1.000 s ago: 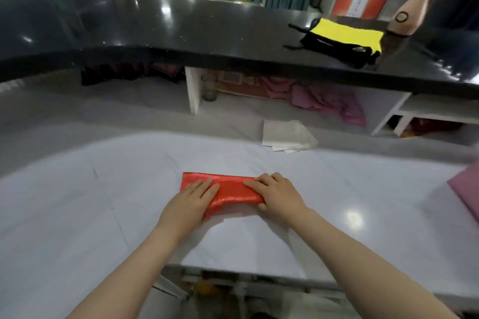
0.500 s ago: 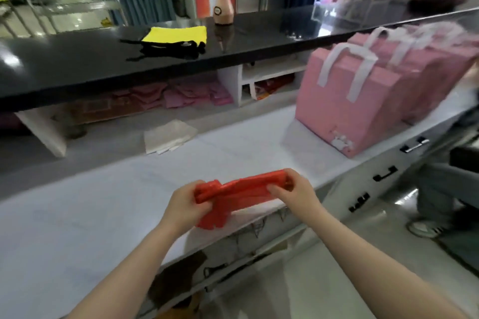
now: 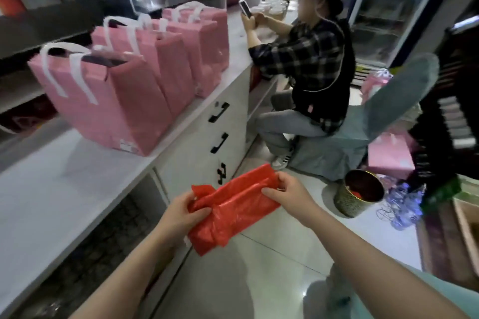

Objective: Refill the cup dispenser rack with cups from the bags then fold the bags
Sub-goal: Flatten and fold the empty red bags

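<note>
I see the white counter [image 3: 64, 189] running along my left, with a row of pink paper bags [image 3: 124, 101] standing on it, white handles up, each just beside the next. Below the counter edge sit white drawers with black handles [image 3: 219, 142]. Past them a person [image 3: 311, 67] sits on a covered seat, a phone [image 3: 245, 11] held up in both hands. On the tiled floor near that seat stands a round bin [image 3: 359, 195]. In front of me, off the counter and over the floor, I hold the red plastic bag [image 3: 233, 210], partly folded and crumpled. My left hand [image 3: 181, 212] pinches its left end, thumb on top; my right hand [image 3: 287, 190] grips its upper right edge, fingers curled round it.
</note>
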`<state>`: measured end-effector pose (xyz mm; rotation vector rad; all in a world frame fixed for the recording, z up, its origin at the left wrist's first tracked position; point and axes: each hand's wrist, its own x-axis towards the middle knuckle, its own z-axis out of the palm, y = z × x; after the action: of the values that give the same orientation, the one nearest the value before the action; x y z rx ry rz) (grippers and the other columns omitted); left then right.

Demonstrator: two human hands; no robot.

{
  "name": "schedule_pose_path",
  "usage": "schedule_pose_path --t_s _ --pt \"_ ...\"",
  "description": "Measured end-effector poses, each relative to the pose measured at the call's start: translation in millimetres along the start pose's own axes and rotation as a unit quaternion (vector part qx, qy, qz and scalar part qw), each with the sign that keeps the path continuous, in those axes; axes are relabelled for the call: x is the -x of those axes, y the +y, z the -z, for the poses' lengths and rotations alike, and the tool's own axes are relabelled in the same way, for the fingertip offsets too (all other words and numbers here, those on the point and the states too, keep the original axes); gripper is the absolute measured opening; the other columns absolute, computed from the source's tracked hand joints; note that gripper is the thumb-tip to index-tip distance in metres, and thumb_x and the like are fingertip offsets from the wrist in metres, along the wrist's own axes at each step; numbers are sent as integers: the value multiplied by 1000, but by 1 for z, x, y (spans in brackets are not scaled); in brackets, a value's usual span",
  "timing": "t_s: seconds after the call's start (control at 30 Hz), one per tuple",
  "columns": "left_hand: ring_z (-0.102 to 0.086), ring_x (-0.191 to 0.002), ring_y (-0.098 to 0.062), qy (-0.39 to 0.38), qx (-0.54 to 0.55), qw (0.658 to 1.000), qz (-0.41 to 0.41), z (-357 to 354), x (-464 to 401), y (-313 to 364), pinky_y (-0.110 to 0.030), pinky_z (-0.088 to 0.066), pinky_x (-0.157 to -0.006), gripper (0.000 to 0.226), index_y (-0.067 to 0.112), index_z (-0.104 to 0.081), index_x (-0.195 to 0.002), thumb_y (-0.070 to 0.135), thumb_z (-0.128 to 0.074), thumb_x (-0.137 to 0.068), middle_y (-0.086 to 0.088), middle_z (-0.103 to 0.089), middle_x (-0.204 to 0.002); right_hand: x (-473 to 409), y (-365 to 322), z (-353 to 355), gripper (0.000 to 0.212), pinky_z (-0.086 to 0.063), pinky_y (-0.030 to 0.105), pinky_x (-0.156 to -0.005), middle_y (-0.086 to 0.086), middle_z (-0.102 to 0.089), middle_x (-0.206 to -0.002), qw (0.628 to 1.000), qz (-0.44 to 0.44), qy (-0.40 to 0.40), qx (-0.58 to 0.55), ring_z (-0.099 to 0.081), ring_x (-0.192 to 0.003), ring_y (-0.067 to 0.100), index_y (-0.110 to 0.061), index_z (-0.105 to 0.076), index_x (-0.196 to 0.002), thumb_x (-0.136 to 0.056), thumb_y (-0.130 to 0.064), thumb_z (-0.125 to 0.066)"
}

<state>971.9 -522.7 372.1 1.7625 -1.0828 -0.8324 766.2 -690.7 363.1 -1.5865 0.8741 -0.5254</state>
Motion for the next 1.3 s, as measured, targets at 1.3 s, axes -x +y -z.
schedule_pose_path --t_s 1.3 --pt "-52 -115 -9 -482 -129 854 -145 -410 -496 140 -23 -40 -95 70 23 -32 -144 22 -70 -85 10 -54 -124 -116 137 390 12 -52 47 -82 8 -67 -89 785 -246 568 26 -63 -87 27 -11 -64 -93 -83 -14 -71"
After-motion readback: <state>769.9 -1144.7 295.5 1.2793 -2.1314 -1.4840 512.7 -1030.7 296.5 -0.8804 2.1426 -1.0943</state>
